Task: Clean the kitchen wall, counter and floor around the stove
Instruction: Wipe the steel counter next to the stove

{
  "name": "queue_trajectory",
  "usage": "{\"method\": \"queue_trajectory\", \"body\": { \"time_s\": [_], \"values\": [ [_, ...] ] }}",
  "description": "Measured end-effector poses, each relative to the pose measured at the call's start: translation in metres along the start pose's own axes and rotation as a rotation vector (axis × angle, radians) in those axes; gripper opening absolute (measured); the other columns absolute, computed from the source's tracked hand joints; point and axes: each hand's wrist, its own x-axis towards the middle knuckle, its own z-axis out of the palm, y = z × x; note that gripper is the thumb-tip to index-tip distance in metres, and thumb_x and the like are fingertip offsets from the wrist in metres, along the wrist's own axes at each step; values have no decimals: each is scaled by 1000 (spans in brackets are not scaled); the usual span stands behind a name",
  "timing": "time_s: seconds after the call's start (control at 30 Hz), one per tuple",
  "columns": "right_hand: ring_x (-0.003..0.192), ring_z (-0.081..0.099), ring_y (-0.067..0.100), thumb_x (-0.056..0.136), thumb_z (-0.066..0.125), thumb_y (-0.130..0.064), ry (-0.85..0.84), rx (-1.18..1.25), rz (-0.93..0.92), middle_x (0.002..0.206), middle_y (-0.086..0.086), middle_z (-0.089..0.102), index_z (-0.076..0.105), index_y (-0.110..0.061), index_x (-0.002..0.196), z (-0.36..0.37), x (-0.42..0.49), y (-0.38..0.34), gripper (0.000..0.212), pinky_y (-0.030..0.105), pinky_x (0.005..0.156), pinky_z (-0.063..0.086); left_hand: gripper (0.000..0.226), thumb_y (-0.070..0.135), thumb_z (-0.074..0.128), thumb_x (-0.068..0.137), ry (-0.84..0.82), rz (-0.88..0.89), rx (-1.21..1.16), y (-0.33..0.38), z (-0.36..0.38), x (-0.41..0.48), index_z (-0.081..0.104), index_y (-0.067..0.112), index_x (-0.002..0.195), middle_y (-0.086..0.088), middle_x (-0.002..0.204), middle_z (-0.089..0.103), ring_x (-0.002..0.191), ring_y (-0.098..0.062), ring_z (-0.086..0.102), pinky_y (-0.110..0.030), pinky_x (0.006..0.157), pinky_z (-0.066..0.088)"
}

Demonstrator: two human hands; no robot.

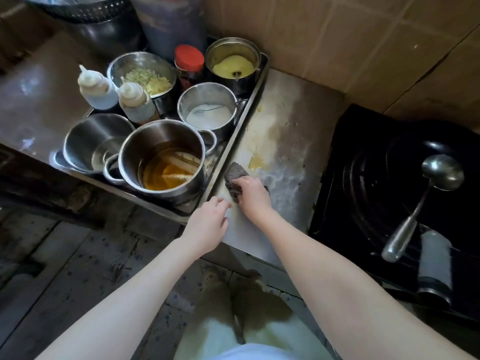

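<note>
A steel counter (291,141) runs between a tray of pots and the stove, smeared with yellowish grease (255,159) down its middle. My right hand (250,194) grips a grey cloth (235,174) and presses it on the counter near the tray's edge, just below the grease patch. My left hand (207,224) rests at the counter's front left corner beside the tray's rim, its fingers loosely bent and holding nothing. The tiled wall (350,40) rises behind the counter.
A steel tray (255,90) on the left holds several pots, two squeeze bottles (96,87) and a red-lidded jar (189,61). The near pot (162,159) contains oil. The black stove (363,183) on the right carries a wok with a ladle (420,206). Dirty floor tiles (85,261) lie below.
</note>
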Motion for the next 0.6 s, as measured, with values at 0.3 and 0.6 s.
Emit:
{"method": "queue_trajectory", "body": {
  "time_s": [0.3,0.6],
  "values": [
    [111,56,26,86,53,-4,409,210,558,121,6,61,62,-22,122,-38,17,60,41,31,90,45,36,23,52,94,-54,145,12,-5,-4,34,49,20,130,-1,136,47,114,-20,53,-33,91,49],
    [114,49,26,85,47,3,463,172,631,120,6,61,59,-21,125,-36,31,60,48,35,92,43,37,22,49,95,-70,166,-50,5,-2,57,47,18,132,-1,136,46,113,-20,53,-32,92,47]
  ]
}}
